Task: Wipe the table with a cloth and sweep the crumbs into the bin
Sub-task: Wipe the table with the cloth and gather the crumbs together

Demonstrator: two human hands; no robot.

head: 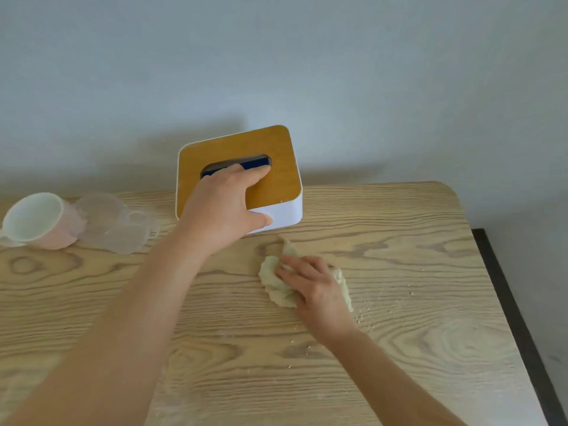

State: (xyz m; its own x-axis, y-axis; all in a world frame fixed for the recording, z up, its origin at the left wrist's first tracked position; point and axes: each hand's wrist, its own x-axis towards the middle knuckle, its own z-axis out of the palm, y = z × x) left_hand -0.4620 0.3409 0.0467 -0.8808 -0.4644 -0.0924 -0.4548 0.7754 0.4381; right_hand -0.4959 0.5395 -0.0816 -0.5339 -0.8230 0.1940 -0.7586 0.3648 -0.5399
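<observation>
A crumpled beige cloth (pixel 278 285) lies on the wood-grain table (pixel 430 241), and my right hand (pixel 313 285) presses down on it with the fingers curled over it. My left hand (pixel 224 207) grips a white tissue box (pixel 284 215) with a wooden lid at the table's back edge; my fingers lie over the lid by its slot and my thumb is on the front wall. The box looks tilted, its front raised. Small pale crumbs (pixel 365 315) are scattered just right of the cloth and nearer me. No bin is in view.
A pink cup (pixel 37 222) lies on its side at the back left, next to a clear glass cup (pixel 116 226). A grey wall rises right behind the table. The table's right edge (pixel 491 272) drops to a dark strip and floor.
</observation>
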